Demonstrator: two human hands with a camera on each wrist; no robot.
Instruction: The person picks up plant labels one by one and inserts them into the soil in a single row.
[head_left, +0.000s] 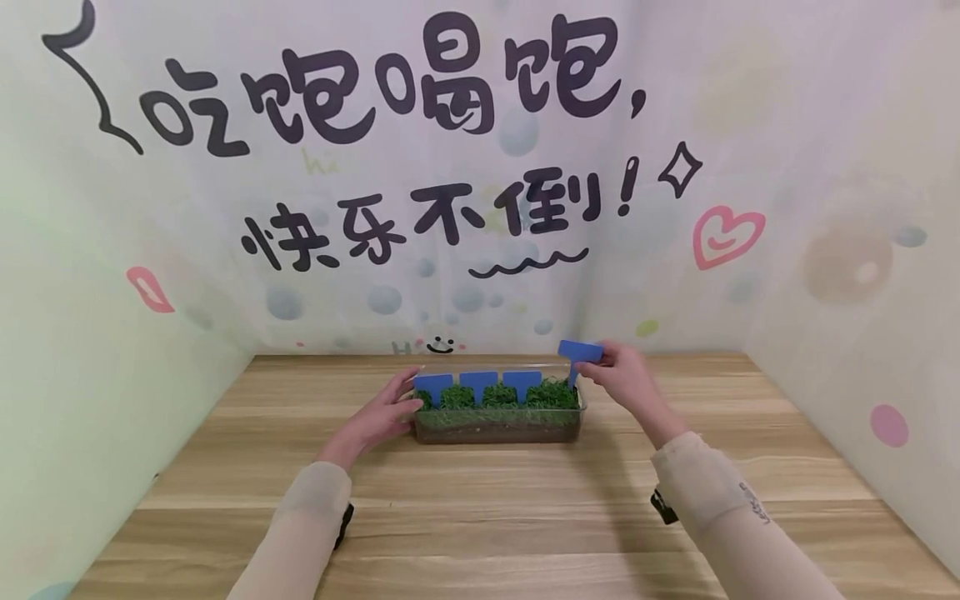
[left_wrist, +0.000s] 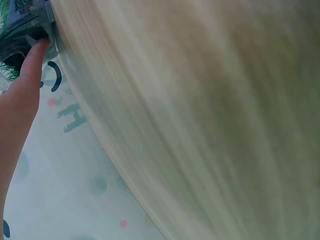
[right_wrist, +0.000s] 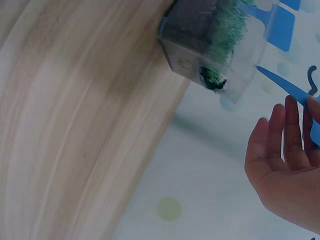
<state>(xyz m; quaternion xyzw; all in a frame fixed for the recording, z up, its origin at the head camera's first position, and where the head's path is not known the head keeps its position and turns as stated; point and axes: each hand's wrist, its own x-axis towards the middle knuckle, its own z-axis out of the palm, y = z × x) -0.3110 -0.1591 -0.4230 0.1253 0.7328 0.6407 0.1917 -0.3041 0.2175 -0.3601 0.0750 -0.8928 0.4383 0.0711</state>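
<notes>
A long clear plastic planter box (head_left: 495, 432) stands on the table, with dark soil inside and short green grass (head_left: 551, 398) on top. Three blue T-shaped plant labels stand upright in the grass, the middle one (head_left: 478, 382) among them. My left hand (head_left: 378, 415) grips the box's left end, thumb at the front and fingers behind. Between thumb and fingers, my right hand (head_left: 626, 379) pinches another blue plant label (head_left: 581, 351) above the right end. In the right wrist view this label's pointed stem (right_wrist: 281, 82) aims toward the box, just outside its end wall.
The wood-grain table (head_left: 495, 517) spreads in front of the box and to both sides. Close behind it hangs a white printed backdrop (head_left: 360, 317) with large dark characters, and similar pale sheets flank the table left and right.
</notes>
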